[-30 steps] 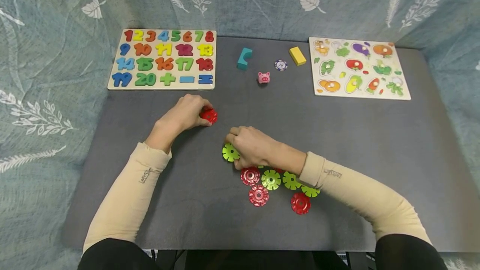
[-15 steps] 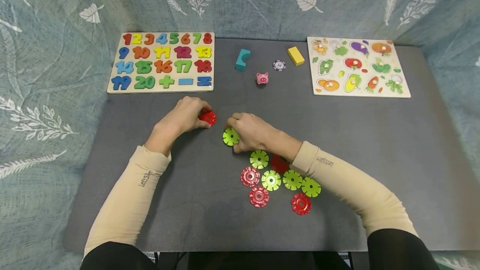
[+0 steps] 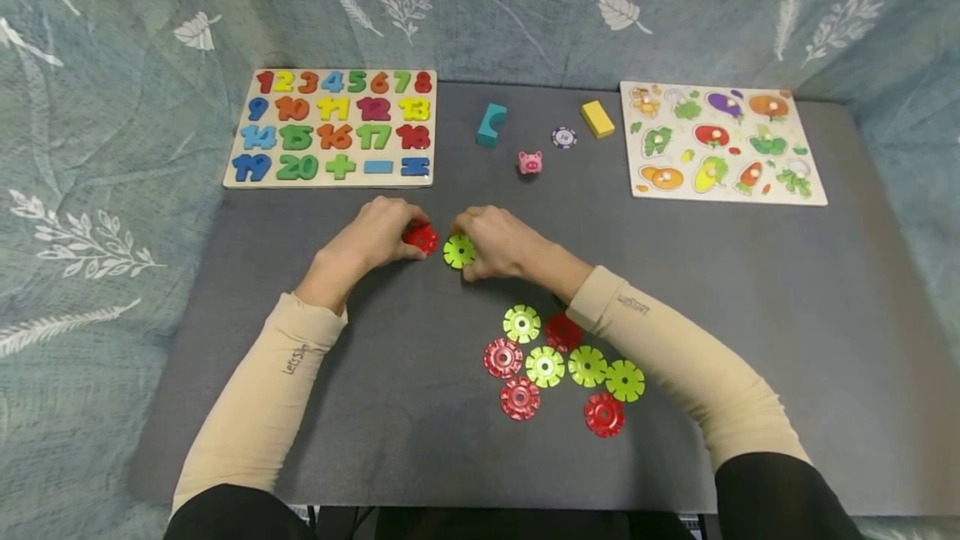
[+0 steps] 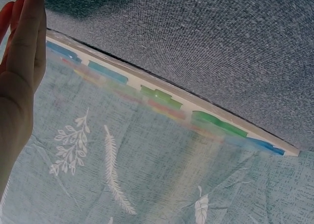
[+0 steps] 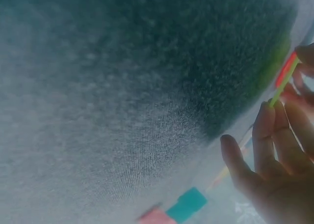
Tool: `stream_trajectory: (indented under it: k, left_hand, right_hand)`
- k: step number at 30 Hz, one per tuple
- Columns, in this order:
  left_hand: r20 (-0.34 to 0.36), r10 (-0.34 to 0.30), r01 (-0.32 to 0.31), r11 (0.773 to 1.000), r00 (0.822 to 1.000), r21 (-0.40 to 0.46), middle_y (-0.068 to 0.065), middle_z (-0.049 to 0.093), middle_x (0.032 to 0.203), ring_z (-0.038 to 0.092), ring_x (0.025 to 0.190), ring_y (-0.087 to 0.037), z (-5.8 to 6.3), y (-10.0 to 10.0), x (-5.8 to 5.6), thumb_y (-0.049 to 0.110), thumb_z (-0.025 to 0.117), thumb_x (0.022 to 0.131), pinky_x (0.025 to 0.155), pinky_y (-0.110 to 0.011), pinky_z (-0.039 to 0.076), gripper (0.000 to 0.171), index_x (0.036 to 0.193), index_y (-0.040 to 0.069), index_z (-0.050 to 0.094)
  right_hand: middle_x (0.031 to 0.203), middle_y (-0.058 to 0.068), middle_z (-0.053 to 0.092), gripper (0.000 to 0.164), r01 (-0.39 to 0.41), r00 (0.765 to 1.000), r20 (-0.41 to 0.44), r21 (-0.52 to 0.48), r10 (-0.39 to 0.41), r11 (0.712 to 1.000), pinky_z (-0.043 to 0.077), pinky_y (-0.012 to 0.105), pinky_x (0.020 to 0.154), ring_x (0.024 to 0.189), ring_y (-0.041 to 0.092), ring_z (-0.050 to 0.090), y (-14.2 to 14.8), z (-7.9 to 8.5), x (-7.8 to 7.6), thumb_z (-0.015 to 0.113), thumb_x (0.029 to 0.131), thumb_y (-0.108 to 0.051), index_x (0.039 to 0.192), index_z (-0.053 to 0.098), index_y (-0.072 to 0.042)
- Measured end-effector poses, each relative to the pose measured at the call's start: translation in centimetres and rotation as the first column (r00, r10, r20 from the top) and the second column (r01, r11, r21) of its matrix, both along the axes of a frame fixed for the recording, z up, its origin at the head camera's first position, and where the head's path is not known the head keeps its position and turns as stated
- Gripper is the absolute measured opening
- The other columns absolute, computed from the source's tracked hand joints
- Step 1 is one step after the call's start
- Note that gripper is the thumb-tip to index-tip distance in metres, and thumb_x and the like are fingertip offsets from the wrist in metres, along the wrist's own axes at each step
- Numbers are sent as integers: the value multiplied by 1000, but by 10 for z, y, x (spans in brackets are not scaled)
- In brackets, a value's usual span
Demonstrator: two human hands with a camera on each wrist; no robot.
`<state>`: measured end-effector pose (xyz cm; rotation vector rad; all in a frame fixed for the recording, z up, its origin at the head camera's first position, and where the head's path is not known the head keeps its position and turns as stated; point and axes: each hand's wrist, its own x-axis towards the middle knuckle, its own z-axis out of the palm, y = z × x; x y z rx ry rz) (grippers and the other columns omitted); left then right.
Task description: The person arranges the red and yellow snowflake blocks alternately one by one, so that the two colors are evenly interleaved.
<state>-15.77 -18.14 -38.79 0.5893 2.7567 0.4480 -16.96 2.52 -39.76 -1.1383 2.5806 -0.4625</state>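
Observation:
In the head view my left hand (image 3: pixel 375 232) pinches a red notched disc (image 3: pixel 422 239) by its edge, below the number board. Facing it, my right hand (image 3: pixel 498 242) holds a green notched disc (image 3: pixel 458 252) between thumb and fingers. A narrow gap separates the two discs. The right wrist view shows the green disc edge-on as a thin strip (image 5: pixel 283 84) between the fingertips, the red one just behind it. Nearer the body lies a loose group of similar discs, among them a green disc (image 3: pixel 544 367) and a red disc (image 3: pixel 520 397).
A number puzzle board (image 3: pixel 330 130) lies at the back left, a vegetable puzzle board (image 3: pixel 723 144) at the back right. Between them are a teal block (image 3: pixel 491 125), a pink pig figure (image 3: pixel 530 162), a poker chip (image 3: pixel 564 137) and a yellow block (image 3: pixel 597 119).
My right hand has carried the green disc away from the group, toward the back of the table, up beside the red disc. My left hand has stayed nearly still, holding the red disc.

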Motion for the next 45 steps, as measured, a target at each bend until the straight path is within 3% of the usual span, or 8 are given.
stream_trajectory:
  k: [16, 31, 39, 45]
  left_hand:
    - [-5, -13, 13, 1000, 1000, 9, -17, 70, 103, 61, 87, -26, 2, 5, -3, 20, 82, 76, 82, -42, 51, 48, 116, -2, 66]
    - [-26, -25, 25, 1000, 999, 1, -17, 70, 101, 61, 84, -25, 3, 4, 0, 20, 84, 74, 80, -41, 51, 49, 114, -3, 67]
    - [-14, -4, 4, 1000, 1000, 23, -17, 70, 101, 61, 83, -25, 1, 1, 4, 19, 84, 75, 79, -41, 51, 49, 115, -3, 66]
    - [-48, -13, 15, 999, 999, 28, -17, 71, 100, 62, 83, -25, 0, 1, 3, 19, 85, 73, 79, -42, 51, 48, 112, -4, 67]
  right_hand:
    - [119, 11, 66, 53, 55, 997, 45, 22, -56, 998, 49, 35, 95, 103, 21, 61, -3, 2, -22, 77, 77, -22, 124, 62, -2]
    - [123, 10, 67, 51, 35, 998, 53, 70, -39, 997, 49, 34, 98, 113, 22, 62, -9, 3, -21, 76, 81, -20, 127, 62, -2]
    - [122, 9, 68, 48, 27, 997, 65, 47, -30, 999, 48, 34, 98, 111, 20, 63, -8, 1, -21, 76, 83, -20, 126, 63, -4]
    - [122, 9, 68, 47, 14, 999, 48, 36, -16, 999, 49, 33, 97, 110, 20, 64, -6, 0, -22, 75, 84, -22, 126, 64, -4]
